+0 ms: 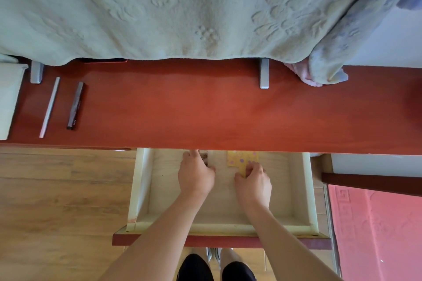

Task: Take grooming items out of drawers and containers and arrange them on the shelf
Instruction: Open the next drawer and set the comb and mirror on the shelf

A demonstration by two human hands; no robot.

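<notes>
A dark fine-toothed comb (204, 158) lies at the far end of the open pale wooden drawer (307, 189), half tucked under the shelf edge. The left hand (196, 175) grasps it: the fingers (194, 153) run along its left side and the thumb closes in at its near end. Just to the right in the same drawer lies a flat yellow packet with purple dots (242, 159). The right hand (253, 180) pinches its near corner between curled fingers and thumb. The two hands are near each other but not touching, both forearms reaching in over the drawer's red-brown front.

Above the drawer runs the long red-brown wooden shelf (205, 109). Two items lie on it at the left end, side by side and apart: a thin silver stick (49, 107) and a dark slim tube (75, 106). The tube has small pale lettering near its near end, too small to read.

A pale green embossed blanket (159, 7) hangs over the far edge of the shelf, with a bit of pink cloth (306, 75) showing under its right corner. A grey metal bracket (264, 73) stands on the shelf near that corner. Below are a light wood floor (57, 189) on the left and a pink patterned mat (376, 235) on the right
</notes>
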